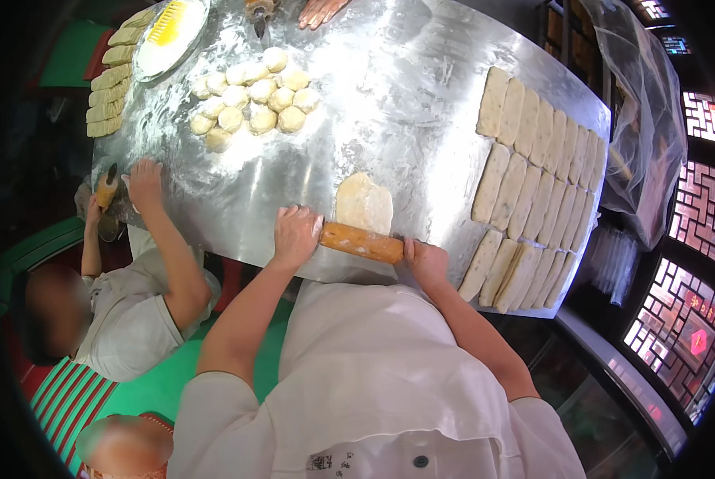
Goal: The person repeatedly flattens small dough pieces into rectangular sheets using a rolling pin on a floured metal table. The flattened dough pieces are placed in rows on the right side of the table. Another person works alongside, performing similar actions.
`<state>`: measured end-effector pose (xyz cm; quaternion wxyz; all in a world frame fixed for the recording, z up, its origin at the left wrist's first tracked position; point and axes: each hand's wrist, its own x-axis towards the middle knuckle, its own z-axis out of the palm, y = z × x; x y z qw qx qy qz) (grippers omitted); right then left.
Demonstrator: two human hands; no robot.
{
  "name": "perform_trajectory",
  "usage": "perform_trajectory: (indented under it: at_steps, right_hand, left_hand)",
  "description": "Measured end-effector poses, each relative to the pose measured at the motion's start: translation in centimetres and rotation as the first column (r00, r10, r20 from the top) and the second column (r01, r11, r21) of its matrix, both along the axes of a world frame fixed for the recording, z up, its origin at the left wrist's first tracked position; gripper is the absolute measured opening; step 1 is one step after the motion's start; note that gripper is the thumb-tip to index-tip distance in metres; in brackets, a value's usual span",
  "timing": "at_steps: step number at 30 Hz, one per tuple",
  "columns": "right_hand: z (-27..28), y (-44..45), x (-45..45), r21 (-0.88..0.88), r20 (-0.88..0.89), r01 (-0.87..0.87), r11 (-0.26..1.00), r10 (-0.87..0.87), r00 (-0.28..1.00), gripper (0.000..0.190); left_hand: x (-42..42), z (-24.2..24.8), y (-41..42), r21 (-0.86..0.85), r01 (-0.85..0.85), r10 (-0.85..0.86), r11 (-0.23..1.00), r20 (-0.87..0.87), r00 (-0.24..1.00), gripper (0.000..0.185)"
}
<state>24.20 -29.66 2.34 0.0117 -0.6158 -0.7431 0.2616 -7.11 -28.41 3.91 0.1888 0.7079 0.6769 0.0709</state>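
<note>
A wooden rolling pin (362,242) lies across the near end of a flattened piece of dough (363,200) on the metal worktable (405,149). My left hand (297,236) grips the pin's left end, and my right hand (426,260) is closed around its right end. Beyond the pin, the dough spreads away from me as a thin, uneven oval. Its near edge is hidden under the roller. To the far left sits a cluster of round dough balls (263,91), with flour scattered about them.
Rows of long dough strips (528,129) cover the table's right side. Folded dough pieces (107,96) line the far left edge beside a plate (172,39) with yellow liquid and a brush. A co-worker (142,305) at left holds another rolling pin (107,188). Another person's hand (321,12) rests at the far edge.
</note>
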Motion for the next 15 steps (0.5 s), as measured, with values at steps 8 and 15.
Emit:
perform_trajectory:
  at_steps: [8, 15]
  right_hand:
    - [-1.8, 17.6, -2.2, 0.266, 0.115, 0.08, 0.961, -0.114, 0.987, 0.048]
    - [-2.8, 21.2, -2.3, 0.317, 0.156, 0.095, 0.944, -0.15, 0.976, 0.049]
  left_hand:
    - [0.3, -2.1, 15.4, -0.117, -0.315, 0.297, 0.942, -0.149, 0.943, 0.054]
    - [0.9, -1.1, 17.0, -0.073, -0.336, 0.325, 0.939, -0.13, 0.937, 0.04]
